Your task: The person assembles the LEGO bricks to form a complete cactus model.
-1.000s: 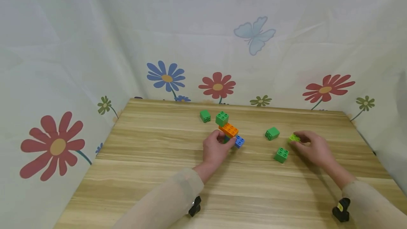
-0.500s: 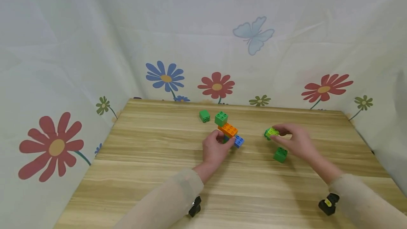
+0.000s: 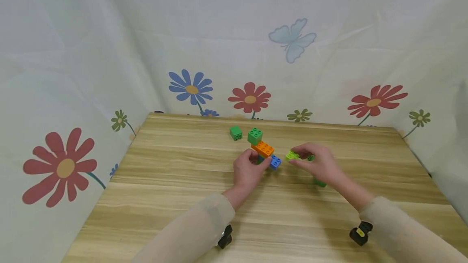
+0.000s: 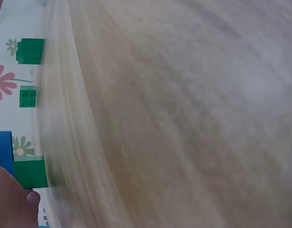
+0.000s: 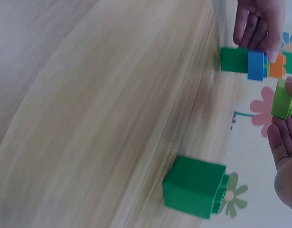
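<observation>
Head view, right hand [image 3: 319,163], pinched lime brick [image 3: 292,156]

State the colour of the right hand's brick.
Lime green; the brick shows best in the right wrist view.

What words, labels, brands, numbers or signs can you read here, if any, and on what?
None can be read.
Yellow patch on the black device at the right wrist: too small to tell whether it bears writing.
Lime brick, orange brick, blue brick: no lettering visible.
Backdrop: pictures only.
</observation>
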{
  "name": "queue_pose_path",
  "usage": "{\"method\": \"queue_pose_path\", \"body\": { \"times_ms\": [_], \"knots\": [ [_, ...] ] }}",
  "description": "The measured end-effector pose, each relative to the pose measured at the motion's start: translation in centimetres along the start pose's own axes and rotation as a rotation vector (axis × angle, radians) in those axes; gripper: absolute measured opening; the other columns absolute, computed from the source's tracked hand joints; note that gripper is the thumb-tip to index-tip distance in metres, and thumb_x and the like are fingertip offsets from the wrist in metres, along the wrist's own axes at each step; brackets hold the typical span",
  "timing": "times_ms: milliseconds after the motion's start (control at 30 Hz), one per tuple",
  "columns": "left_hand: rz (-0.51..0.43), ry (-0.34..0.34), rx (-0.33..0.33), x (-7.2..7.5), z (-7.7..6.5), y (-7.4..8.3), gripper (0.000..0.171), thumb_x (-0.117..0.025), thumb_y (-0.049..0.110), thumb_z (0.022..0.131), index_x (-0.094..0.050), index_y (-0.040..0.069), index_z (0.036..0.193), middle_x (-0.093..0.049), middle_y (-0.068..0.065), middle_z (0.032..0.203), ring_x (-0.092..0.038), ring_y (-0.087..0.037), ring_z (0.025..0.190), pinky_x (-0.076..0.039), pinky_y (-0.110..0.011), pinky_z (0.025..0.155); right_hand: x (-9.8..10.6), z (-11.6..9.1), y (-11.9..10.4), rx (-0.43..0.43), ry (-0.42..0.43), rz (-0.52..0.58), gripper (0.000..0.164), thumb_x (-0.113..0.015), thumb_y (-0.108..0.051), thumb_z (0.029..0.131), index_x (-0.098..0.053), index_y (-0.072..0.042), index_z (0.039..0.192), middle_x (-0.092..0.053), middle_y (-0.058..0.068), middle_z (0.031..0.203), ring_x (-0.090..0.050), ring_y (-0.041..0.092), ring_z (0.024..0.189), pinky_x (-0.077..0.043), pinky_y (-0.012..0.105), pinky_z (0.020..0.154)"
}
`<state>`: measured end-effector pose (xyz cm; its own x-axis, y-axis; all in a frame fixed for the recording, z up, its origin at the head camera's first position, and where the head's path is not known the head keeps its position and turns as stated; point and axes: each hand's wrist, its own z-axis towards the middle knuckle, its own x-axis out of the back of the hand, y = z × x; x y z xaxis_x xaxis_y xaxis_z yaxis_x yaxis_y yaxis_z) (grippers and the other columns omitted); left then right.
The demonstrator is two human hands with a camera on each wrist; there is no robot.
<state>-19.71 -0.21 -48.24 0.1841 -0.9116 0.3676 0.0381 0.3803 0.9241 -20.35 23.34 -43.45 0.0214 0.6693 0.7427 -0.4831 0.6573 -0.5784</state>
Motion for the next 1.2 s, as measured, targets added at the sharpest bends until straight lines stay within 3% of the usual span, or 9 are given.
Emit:
{"method": "queue_pose_path", "body": {
  "times_ms": [633,1200],
  "knots": [
    [0.006,0.003,0.009,-0.1,0.0,-0.1,0.031,-0.090,0.036,0.088,-0.071,0.015,0.100,-0.074,0.002,0.099,-0.065,-0.014,0.089,-0.061,-0.033,0.084,-2.1,0.9,-1.3,0.037,-0.024,0.025,0.028,-0.090,-0.014,0.089,-0.080,-0.005,0.114,-0.079,0.005,0.105,-0.071,0.020,0.091,-0.063,0.051,0.083],
    [-0.005,0.005,-0.005,0.1,-0.1,0.2,0.031,-0.090,0.035,0.088,-0.071,0.013,0.098,-0.075,0.001,0.096,-0.068,-0.017,0.089,-0.061,-0.033,0.083,-2.5,1.0,-2.0,0.077,-0.025,-0.069,0.028,-0.091,-0.017,0.087,-0.080,-0.005,0.110,-0.075,0.003,0.100,-0.069,0.018,0.089,-0.064,0.046,0.081]
  ]
}}
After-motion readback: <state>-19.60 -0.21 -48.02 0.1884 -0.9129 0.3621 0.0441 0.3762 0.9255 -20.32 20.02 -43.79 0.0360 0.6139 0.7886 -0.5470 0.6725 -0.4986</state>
